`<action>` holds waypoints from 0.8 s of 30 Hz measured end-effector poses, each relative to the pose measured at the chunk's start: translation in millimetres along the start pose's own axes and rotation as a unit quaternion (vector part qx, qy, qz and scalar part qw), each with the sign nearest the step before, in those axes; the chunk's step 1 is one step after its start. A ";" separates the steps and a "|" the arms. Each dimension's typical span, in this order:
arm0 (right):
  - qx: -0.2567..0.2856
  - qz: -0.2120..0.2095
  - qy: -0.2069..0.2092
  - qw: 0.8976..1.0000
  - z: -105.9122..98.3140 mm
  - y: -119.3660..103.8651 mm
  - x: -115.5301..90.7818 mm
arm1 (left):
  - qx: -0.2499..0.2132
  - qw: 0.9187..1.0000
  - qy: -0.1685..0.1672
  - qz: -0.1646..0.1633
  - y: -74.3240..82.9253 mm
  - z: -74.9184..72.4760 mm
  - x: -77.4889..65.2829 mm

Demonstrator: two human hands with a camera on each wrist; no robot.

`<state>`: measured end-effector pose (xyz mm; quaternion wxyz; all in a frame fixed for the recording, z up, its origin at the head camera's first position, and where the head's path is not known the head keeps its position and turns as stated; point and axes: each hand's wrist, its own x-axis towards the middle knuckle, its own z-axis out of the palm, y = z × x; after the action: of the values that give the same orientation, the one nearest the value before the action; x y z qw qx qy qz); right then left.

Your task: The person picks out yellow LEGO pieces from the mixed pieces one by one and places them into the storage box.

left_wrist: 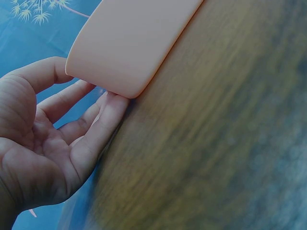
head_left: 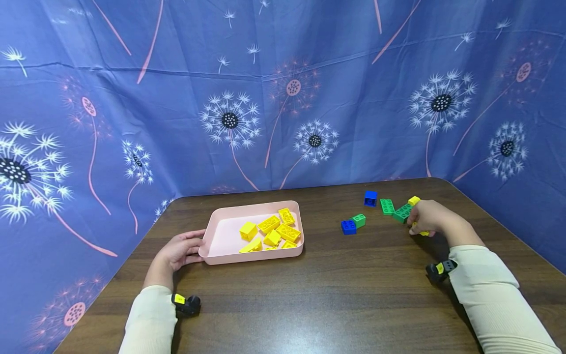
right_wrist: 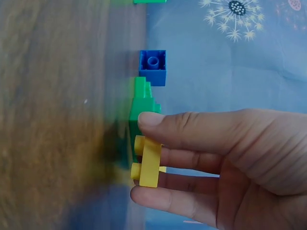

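My left hand point(head_left: 181, 250) is at the left end of a pink tray point(head_left: 254, 257). Its fairly straight fingertips point(left_wrist: 112, 103) touch the end wall and lower corner in the left wrist view. Several yellow bricks point(head_left: 288, 233) lie in the tray. At the far right of the table, my right hand point(head_left: 431, 217) pinches a yellow brick point(right_wrist: 150, 165) between thumb and fingers, its studs facing the table side in the right wrist view. Just beyond that hand are a green brick point(head_left: 402, 213) and another yellow brick point(head_left: 413, 200).
A second green brick point(head_left: 386, 206) and a blue brick point(head_left: 370, 198) lie toward the back of the wooden table point(head_left: 318, 295). Closer in, a blue brick point(head_left: 348, 227) touches a small green brick point(head_left: 359, 220). A blue dandelion-print cloth point(head_left: 353, 88) hangs behind the table.
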<state>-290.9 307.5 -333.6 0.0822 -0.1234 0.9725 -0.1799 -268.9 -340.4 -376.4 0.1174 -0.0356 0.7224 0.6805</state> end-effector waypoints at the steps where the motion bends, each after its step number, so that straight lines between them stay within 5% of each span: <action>1: -0.001 -0.002 0.001 1.000 -0.5 -1.4 0.0 | 0.000 1.000 0.000 0.000 0.1 -0.1 0.0; 17: -0.012 -0.056 0.026 0.998 -11.1 -28.7 -3.5 | -0.004 1.000 -0.002 0.004 0.2 0.5 -0.5; 24: -0.074 -0.096 0.052 0.991 -16.9 -42.3 -4.6 | -0.002 1.000 -0.005 0.005 0.6 0.3 -0.5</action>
<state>-281.0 275.9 -301.8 0.0042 -0.2120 0.9698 -0.1204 -268.4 -340.1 -375.7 0.1175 -0.0285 0.7205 0.6829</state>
